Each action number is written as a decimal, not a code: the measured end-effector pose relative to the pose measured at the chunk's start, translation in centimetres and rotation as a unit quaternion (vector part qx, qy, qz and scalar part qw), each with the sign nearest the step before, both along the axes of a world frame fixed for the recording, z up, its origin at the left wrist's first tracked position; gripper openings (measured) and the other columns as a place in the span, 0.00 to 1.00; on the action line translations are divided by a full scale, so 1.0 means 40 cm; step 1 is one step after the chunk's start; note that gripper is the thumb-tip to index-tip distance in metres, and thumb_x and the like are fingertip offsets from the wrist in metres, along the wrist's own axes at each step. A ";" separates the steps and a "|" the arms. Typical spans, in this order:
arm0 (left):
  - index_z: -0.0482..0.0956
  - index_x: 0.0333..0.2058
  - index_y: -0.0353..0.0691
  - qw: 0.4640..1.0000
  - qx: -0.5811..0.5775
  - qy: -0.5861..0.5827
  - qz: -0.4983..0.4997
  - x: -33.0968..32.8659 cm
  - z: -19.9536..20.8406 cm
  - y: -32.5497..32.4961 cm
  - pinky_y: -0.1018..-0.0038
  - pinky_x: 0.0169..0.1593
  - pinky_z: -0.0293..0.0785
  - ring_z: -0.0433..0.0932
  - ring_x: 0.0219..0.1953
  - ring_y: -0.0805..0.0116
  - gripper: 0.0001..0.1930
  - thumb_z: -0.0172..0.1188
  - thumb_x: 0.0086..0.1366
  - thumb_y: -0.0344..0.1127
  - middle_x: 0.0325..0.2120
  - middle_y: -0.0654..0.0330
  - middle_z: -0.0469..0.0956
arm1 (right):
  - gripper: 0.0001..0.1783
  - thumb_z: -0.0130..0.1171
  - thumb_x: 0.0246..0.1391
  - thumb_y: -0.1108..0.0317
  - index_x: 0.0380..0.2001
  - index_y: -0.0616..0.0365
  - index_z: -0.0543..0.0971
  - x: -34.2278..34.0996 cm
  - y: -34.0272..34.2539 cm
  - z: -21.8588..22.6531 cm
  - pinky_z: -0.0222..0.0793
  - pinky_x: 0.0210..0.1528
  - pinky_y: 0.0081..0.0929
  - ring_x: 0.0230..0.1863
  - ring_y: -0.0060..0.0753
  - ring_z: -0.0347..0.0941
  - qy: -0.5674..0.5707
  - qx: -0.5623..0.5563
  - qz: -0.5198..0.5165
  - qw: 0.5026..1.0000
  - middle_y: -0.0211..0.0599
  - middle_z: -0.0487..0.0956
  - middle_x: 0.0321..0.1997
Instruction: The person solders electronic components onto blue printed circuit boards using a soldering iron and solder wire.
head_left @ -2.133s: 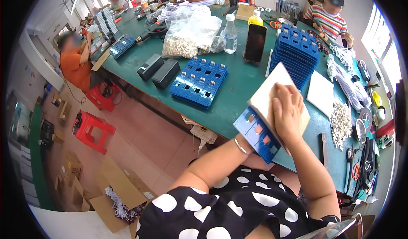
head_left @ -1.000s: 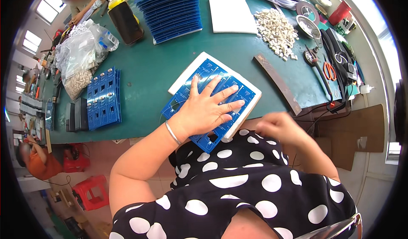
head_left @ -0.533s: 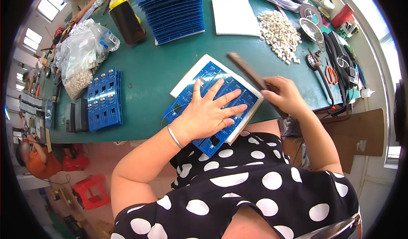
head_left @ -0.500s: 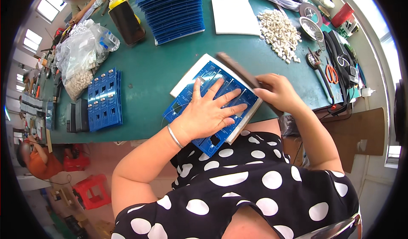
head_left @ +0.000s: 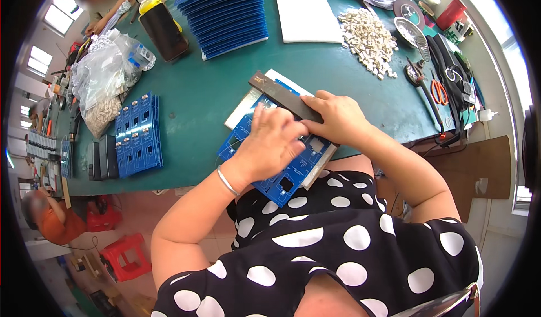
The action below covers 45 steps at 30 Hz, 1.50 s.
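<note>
Gripping the dark bar point(head_left: 283, 97) by its right end, our right hand point(head_left: 341, 118) holds it across the blue circuit board point(head_left: 301, 173) on a white pad point(head_left: 239, 109); our left hand point(head_left: 271, 143) curls over the board, hold unclear; bar seems heavy, rigid; board thin, best held edgewise

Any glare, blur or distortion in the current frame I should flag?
Head view, distortion: black corners, with the wall edges at right curving; head view, glare: the right-hand window is nearly blown white; head view, sharpness: left hand, right hand and dark bar look fairly crisp.
</note>
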<state>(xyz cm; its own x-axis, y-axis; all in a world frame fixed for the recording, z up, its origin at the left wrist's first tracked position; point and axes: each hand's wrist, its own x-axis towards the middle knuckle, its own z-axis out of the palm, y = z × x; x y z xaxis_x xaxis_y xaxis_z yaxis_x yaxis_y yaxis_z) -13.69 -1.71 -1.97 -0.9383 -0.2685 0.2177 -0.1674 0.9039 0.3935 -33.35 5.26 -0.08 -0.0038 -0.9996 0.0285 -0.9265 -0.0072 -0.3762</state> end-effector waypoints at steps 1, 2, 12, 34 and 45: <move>0.71 0.51 0.62 0.992 0.108 0.056 0.034 0.001 0.000 -0.009 0.41 0.62 0.38 0.58 0.50 0.58 0.18 0.47 0.64 0.53 0.39 0.61 0.62 | 0.28 0.58 0.47 0.50 0.48 0.54 0.75 0.005 0.002 -0.001 0.72 0.38 0.35 0.33 0.42 0.77 0.028 -0.007 -0.003 1.000 0.40 0.77 0.35; 0.69 0.53 0.59 0.993 0.106 0.037 0.035 0.004 -0.001 -0.011 0.43 0.62 0.38 0.56 0.55 0.52 0.19 0.45 0.65 0.52 0.47 0.57 0.62 | 0.27 0.58 0.47 0.51 0.48 0.56 0.75 0.010 0.004 -0.001 0.73 0.37 0.34 0.32 0.41 0.77 0.053 -0.016 -0.002 0.998 0.39 0.77 0.34; 0.59 0.62 0.51 0.996 0.078 0.003 0.046 -0.019 0.011 -0.003 0.39 0.62 0.31 0.36 0.67 0.42 0.26 0.43 0.65 0.45 0.65 0.52 0.47 | 0.19 0.55 0.46 0.49 0.29 0.55 0.81 0.055 0.028 -0.002 0.71 0.39 0.39 0.34 0.38 0.78 0.031 -0.035 0.075 0.996 0.39 0.79 0.33; 0.75 0.44 0.32 0.949 0.181 0.173 0.193 0.038 0.160 0.031 0.82 0.25 0.56 0.60 0.18 0.80 0.25 0.35 0.72 0.48 0.12 0.67 0.62 | 0.16 0.46 0.60 0.56 0.28 0.59 0.68 -0.565 0.152 -0.119 0.75 0.19 0.24 0.18 0.31 0.73 -0.777 -0.397 -0.481 0.078 0.36 0.74 0.20; 0.75 0.40 0.29 0.938 0.013 0.155 0.309 0.107 0.182 0.001 0.76 0.38 0.68 0.72 0.32 0.69 0.14 0.43 0.69 0.34 0.34 0.56 0.76 | 0.07 0.59 0.50 0.63 0.29 0.54 0.77 -0.481 0.304 -0.090 0.64 0.34 0.31 0.31 0.33 0.70 -0.090 -0.437 -0.530 0.721 0.31 0.76 0.27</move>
